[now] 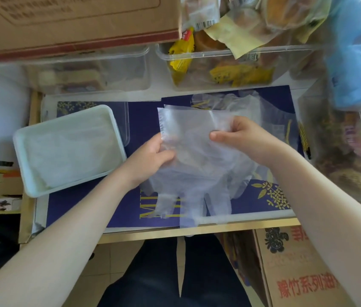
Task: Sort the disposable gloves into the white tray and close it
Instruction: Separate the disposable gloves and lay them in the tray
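- The left hand pinches the left edge of a clear disposable glove, thumb on top and fingers curled under the film.
- The right hand pinches the same glove nearer its cuff, on the right side, thumb pressed over the plastic.
- The glove hangs between the two hands above the desk, cuff pointing away from the person and its fingers drooping toward the desk's near edge.
- More clear gloves lie just beyond the held one, on a dark blue sheet with gold flower print that covers the desk.
- The white tray sits to the left of the hands, tilted a little, partly resting on the blue sheet; pale film lies inside it, though I cannot tell how many gloves that is.
- A clear lid or container shows just behind the tray.
- Two clear plastic bins with packaged snacks stand along the far side of the desk, with a cardboard box above the left one.
- Another cardboard carton stands on the floor at lower right.
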